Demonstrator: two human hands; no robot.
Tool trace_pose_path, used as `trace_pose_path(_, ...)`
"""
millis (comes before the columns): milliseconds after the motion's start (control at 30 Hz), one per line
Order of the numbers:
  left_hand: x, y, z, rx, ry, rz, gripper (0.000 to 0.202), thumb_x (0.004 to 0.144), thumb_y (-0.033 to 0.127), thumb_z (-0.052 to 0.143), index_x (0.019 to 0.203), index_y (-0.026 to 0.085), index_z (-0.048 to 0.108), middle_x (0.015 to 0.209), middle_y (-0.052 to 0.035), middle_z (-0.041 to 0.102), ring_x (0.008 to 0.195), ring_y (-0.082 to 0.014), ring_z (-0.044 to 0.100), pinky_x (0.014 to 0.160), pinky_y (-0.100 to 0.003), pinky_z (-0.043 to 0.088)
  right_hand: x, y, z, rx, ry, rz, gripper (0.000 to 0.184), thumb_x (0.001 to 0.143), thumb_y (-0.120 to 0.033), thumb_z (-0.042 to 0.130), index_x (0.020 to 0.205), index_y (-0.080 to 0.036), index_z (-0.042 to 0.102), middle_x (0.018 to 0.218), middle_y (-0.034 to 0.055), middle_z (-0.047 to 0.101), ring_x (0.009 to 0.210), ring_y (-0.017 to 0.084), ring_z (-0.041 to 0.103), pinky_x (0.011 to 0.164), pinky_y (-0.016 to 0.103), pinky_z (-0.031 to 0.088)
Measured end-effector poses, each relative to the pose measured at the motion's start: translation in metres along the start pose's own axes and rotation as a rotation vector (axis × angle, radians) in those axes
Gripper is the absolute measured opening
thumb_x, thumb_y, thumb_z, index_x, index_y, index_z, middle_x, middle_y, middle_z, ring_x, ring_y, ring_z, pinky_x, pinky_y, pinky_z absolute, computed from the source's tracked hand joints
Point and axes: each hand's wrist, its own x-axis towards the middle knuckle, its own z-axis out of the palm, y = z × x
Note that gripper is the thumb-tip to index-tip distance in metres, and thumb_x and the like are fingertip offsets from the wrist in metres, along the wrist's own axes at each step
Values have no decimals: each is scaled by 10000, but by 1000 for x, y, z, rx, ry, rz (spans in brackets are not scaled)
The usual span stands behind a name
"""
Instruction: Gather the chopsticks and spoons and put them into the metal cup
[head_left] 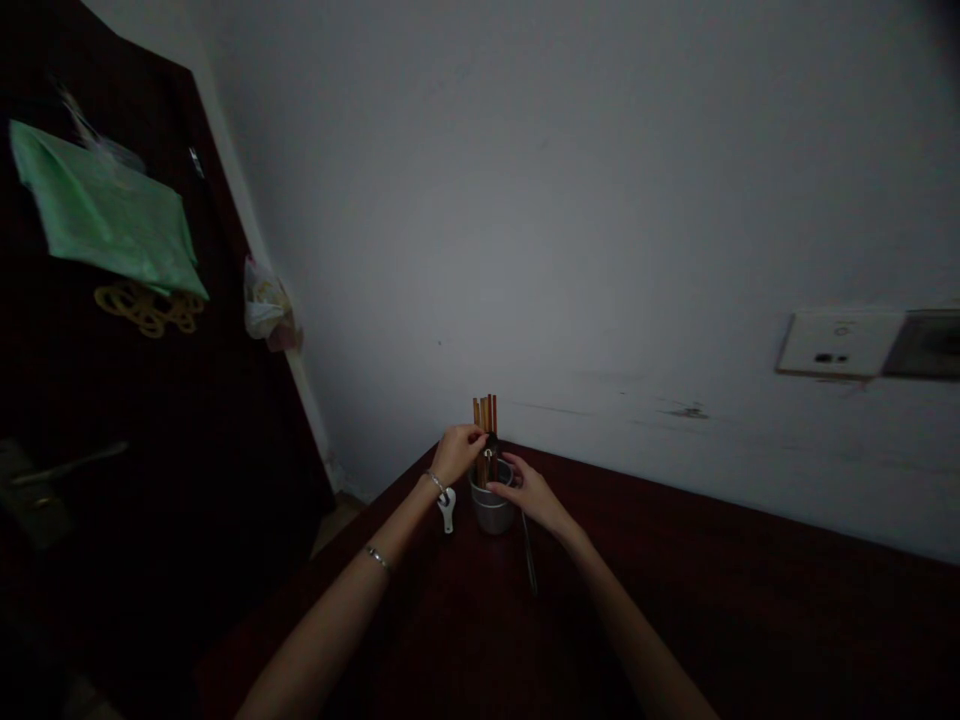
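A grey metal cup [493, 517] stands upright on the dark red table, with several wooden chopsticks [485, 412] rising out of it. My left hand [459, 453] reaches over the cup's left side, fingertips pinched at a small dark spoon [492, 441] in front of the chopsticks. Dim light blurs the spoon's lower part. Around the right side of the cup's rim curls my right hand [534, 494], thumb in front and fingers behind. A white spoon [448, 512] lies left of the cup, partly under my left wrist. Right of the cup lies a thin metal utensil [529, 556], its upper end hidden.
The table [645, 560] meets a pale wall [555, 250] behind the cup. A dark door [187, 430] with a green cloth [112, 210] stands on the left. A plastic bag [268, 305] hangs by the door frame; a wall socket [840, 343] is at right.
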Motion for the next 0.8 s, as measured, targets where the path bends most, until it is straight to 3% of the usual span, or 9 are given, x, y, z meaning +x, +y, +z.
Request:
trace_pose_path(233, 15, 33, -49, -123, 260, 32, 255, 765, 334, 505, 747, 132, 660, 669, -33, 645, 588, -105, 534, 571, -206, 388, -3, -8, -1, 22, -30, 11, 720, 592, -355, 709, 1235, -203, 421, 1135, 112, 572, 962, 217, 574, 839, 375, 446)
trace_pose_path(400, 17, 57, -98, -202, 407, -27, 265, 732, 357, 525, 701, 114, 628, 617, -17, 614, 554, -86, 525, 526, -184, 387, -8, -35, -24, -49, -15, 79, 843, 603, -397, 688, 1323, -209, 292, 1247, 159, 468, 997, 246, 554, 785, 377, 472)
trace_pose_path(500, 6, 64, -122, -297, 302, -138, 249, 721, 342, 527, 662, 107, 581, 516, 14, 553, 395, -46, 438, 402, -158, 320, -14, -69, -46, -188, 96, 17, 799, 627, -400, 668, 1317, -201, 317, 1226, 163, 481, 992, 257, 550, 782, 384, 471)
trace_pose_path(600, -16, 60, -137, -376, 95, -247, 224, 718, 308, 525, 609, 113, 534, 438, 28, 495, 302, -25, 360, 331, -153, 249, -26, -112, -60, -291, 161, -122, 503, 699, -345, 610, 1169, -198, 510, 1081, 119, 587, 909, 225, 579, 762, 363, 477)
trace_pose_path(700, -50, 44, -137, -432, -92, -375, 193, 714, 266, 513, 577, 131, 505, 443, 16, 508, 309, -25, 372, 324, -151, 255, -43, -148, -59, -278, 154, -199, 330, 750, -314, 546, 1046, -177, 595, 915, 86, 646, 806, 185, 601, 721, 324, 490)
trace_pose_path(800, -91, 23, -125, -485, -284, -552, 163, 706, 252, 493, 586, 142, 504, 483, 15, 542, 317, -28, 368, 320, -153, 269, -58, -163, -50, -277, 98, -210, 271, 763, -299, 519, 977, -172, 628, 859, 69, 662, 765, 175, 605, 700, 308, 491)
